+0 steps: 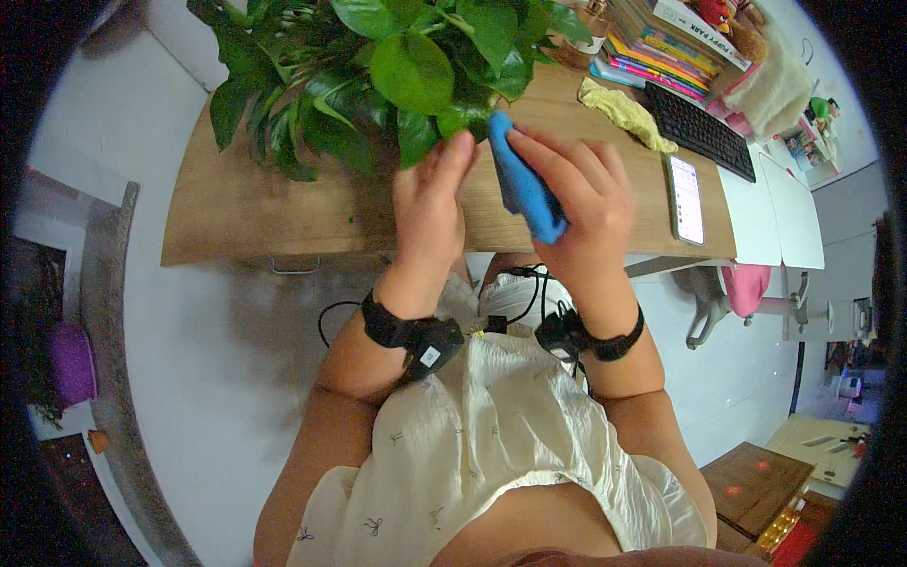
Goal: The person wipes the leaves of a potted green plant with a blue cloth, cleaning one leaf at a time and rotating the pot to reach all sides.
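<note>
A potted-type plant with broad glossy green leaves spreads over the far part of the wooden desk; no pot shows. My left hand is raised under its lower leaves, thumb tip close to a leaf edge. Its fingers are mostly hidden, and whether they grip a leaf cannot be seen. In my right hand is a folded blue cloth, held between thumb and fingers. The cloth's upper end reaches the leaves, just right of my left thumb. Both hands are slightly blurred.
The wooden desk carries a yellow cloth, a black keyboard, a lit smartphone, stacked books and a glass bottle. Black wrist devices with cables hang near my lap.
</note>
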Tool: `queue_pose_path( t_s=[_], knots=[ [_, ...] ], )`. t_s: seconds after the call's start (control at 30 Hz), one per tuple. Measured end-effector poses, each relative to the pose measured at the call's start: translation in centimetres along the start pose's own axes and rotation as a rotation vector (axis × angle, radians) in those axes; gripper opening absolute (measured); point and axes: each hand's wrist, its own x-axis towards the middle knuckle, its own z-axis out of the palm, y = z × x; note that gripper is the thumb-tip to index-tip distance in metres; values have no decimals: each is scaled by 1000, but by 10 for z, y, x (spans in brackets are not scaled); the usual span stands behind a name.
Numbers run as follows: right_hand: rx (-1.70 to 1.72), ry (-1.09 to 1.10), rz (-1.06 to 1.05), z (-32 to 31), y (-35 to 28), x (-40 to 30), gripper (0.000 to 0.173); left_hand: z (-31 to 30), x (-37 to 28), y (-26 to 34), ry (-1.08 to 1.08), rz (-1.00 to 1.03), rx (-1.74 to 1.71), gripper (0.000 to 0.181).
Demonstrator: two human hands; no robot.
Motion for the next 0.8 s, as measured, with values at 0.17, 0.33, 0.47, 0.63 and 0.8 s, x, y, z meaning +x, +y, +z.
queue_pose_path(
  t_s=[0.17, 0.33, 0.47, 0.63, 0.8],
  knots=[
    [-38, 88, -30, 26, 2, 23, 37, 9, 23, -5, 141, 147, 42, 25],
    [-181, 31, -7, 42, 9, 39, 32, 1, 19, -14, 101, 140, 79, 20],
    [-37, -28, -42, 47, 2, 26, 34, -10, 14, 0, 76, 39, 41, 15],
    [-18, -23, -84, 36, 2, 12, 30, -8, 13, 4, 45, 5, 31, 16],
    [-55, -7, 11, 42, 4, 29, 36, -10, 9, -2, -11, 59, 70, 17]
  ],
)
